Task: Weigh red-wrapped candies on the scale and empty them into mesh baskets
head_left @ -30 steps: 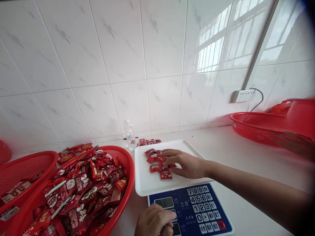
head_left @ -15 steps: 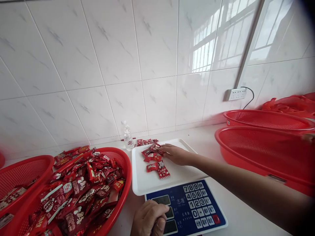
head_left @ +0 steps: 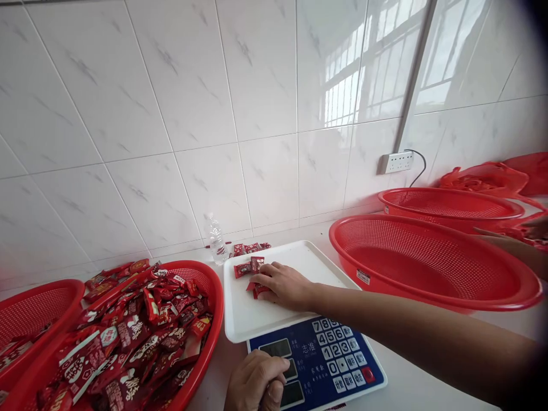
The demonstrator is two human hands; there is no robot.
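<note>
My right hand [head_left: 285, 287] reaches over the white tray [head_left: 240, 325] of the scale. Its fingers are curled over a few small red wrapped candies [head_left: 257, 290], partly hidden beneath them. Two more wrapped candies [head_left: 250, 266] lie just beyond the fingertips. In front of the tray is the blue scale panel [head_left: 314, 362] with number keys and display windows. Curled closed, my left hand [head_left: 257, 379] rests at the panel's left side by the displays, with nothing visible in it.
At left, a red basket [head_left: 217, 311] is heaped with wrapped candies, with another basket [head_left: 79, 297] beside it. A plastic bottle [head_left: 216, 237] stands by the wall. Red baskets [head_left: 338, 251] stand at right, where another person's hands [head_left: 522, 245] show. A socket strip [head_left: 396, 162] is on the wall.
My right hand has moved toward me and left, over the nearer candies, which are now bunched under it. The near right basket has shifted left. Another person's hands show more at right.
</note>
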